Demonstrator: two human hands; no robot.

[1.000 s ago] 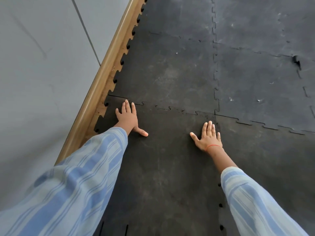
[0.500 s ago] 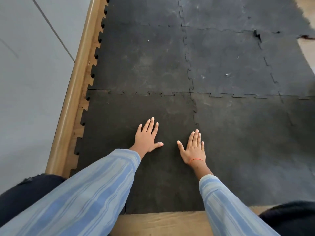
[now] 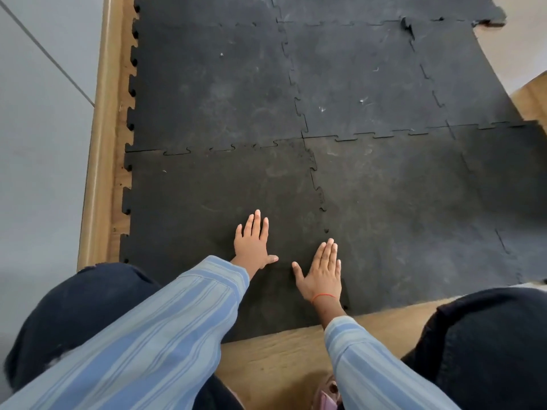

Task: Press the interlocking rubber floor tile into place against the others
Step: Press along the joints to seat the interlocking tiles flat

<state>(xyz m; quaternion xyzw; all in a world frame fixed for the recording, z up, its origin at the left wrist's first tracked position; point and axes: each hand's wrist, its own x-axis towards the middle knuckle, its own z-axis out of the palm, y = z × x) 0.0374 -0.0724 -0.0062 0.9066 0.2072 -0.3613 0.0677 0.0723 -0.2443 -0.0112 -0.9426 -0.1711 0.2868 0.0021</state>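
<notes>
A black rubber floor tile with jigsaw edges lies at the near left of the mat. Its far edge meets the tile behind, and its right edge meets the neighbouring tile. My left hand lies flat, palm down, on the near part of this tile, fingers together and thumb out. My right hand is also flat, on the tile's near right corner beside the seam, with a red thread on the wrist. Neither hand holds anything.
A wooden skirting board and grey wall run along the left. Bare wooden floor shows at the mat's near edge. My dark-trousered knees flank the arms. A torn tile corner sits far right.
My view has tipped down and back. Both hands have slid from the tile's far seam toward its near edge and closer together, staying flat.
</notes>
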